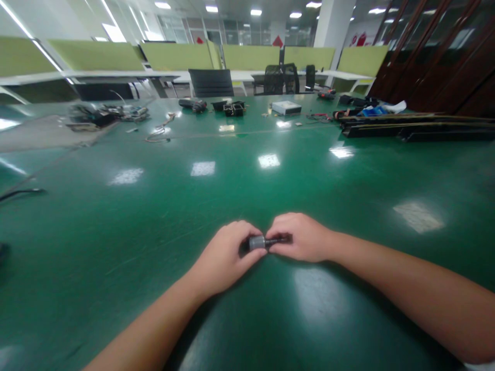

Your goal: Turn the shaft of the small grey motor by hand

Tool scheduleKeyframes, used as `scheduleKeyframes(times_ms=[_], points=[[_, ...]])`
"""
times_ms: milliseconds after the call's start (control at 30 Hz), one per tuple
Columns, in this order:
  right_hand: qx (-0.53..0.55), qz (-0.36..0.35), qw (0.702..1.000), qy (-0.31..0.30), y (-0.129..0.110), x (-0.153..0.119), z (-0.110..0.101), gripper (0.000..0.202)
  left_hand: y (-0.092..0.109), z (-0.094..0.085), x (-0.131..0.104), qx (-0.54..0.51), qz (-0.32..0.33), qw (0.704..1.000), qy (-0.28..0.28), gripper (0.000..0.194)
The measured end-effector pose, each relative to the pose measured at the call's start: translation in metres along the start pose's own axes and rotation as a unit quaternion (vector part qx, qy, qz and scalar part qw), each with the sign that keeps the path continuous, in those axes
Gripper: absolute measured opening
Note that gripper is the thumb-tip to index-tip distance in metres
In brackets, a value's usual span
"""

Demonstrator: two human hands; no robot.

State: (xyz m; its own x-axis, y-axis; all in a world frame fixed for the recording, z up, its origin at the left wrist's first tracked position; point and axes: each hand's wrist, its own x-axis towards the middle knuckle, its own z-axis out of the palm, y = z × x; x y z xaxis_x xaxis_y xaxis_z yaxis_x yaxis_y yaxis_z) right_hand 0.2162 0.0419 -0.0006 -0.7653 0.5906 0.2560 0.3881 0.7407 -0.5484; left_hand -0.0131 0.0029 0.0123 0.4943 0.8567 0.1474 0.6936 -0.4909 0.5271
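Observation:
A small dark cylinder with a grey band (257,242) lies low over the green table (174,196), near the middle of the view. My left hand (228,253) is closed around its wider left end, thumb in front and fingers behind. From its right side a thin dark shaft (275,240) runs into my right hand (300,237), whose thumb and fingers pinch it. The fingertips of both hands almost meet between the two parts. My palms hide the outer ends of the object, so its full shape cannot be made out.
Long black bars (417,126) are stacked at the back right. A silver box (286,107), black parts (234,107) and a dark tool (192,104) stand along the far side. Cables and scraps (124,112) lie at the back left; a black cable end (23,192) is at the left edge.

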Motion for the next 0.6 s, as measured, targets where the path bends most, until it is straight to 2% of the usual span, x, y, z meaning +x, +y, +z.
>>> scheduleKeyframes(times_ms=[600], points=[[-0.009, 0.013, 1.000, 0.017, 0.0026, -0.0030, -0.0047, 0.005, -0.0016, -0.0009, -0.0011, 0.004, 0.002, 1.000, -0.009, 0.020]])
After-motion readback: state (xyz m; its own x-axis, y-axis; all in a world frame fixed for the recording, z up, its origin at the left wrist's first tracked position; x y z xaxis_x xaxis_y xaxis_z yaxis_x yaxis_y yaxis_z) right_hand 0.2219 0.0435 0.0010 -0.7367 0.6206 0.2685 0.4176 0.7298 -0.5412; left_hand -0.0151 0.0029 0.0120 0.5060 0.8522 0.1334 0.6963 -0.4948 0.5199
